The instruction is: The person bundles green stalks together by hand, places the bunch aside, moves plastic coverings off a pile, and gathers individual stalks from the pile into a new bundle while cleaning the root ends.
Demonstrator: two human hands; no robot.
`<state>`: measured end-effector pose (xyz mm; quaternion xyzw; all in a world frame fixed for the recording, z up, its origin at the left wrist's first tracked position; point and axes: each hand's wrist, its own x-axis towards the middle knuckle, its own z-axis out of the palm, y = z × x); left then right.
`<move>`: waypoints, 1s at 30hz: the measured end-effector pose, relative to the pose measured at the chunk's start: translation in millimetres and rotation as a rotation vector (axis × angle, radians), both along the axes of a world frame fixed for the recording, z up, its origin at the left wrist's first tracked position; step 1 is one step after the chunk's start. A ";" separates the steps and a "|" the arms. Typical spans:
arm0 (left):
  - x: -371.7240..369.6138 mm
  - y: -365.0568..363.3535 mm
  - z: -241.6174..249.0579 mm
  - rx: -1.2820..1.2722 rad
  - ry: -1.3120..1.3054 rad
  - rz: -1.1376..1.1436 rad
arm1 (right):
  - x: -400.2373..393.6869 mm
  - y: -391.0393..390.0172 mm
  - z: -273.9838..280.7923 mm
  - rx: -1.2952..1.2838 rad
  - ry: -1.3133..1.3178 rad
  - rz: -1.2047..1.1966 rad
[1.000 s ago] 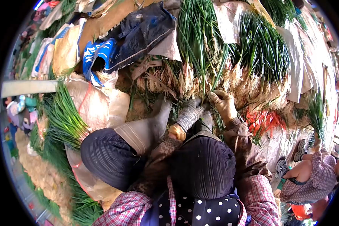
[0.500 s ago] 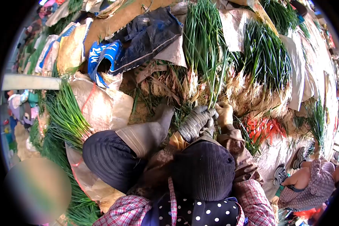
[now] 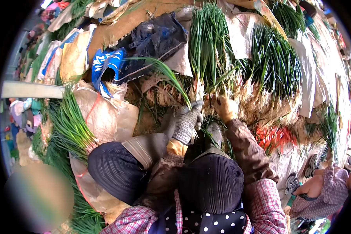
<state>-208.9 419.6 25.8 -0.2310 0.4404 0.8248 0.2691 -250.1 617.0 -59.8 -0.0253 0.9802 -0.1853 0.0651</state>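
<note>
My left hand (image 3: 188, 121), in a grey striped glove, is closed round a few green onions (image 3: 169, 74). Their long leaves lean up and to the left, and their root ends are mostly hidden by the glove. My right hand (image 3: 226, 108), in a pale yellowish glove, is at the root edge of a large bunch of green onions (image 3: 209, 43). Its fingers are curled together there; what they pinch among the roots is too small to make out.
Another thick green onion bunch (image 3: 275, 58) lies to the right. A smaller bunch (image 3: 72, 121) rests at the left by my knee. Red plastic strips (image 3: 276, 136) lie right of my arm. A dark blue sack (image 3: 154, 39) is ahead. A person (image 3: 319, 191) sits at the lower right.
My hands were together at one upright stalk and have moved apart. The left has gone left with its green onions tilting left; the right has moved slightly forward to the bunch's roots.
</note>
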 end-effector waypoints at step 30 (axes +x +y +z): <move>5.7 11.6 -19.5 -0.141 -0.111 0.019 | 34.9 0.2 63.8 0.215 -0.411 -0.033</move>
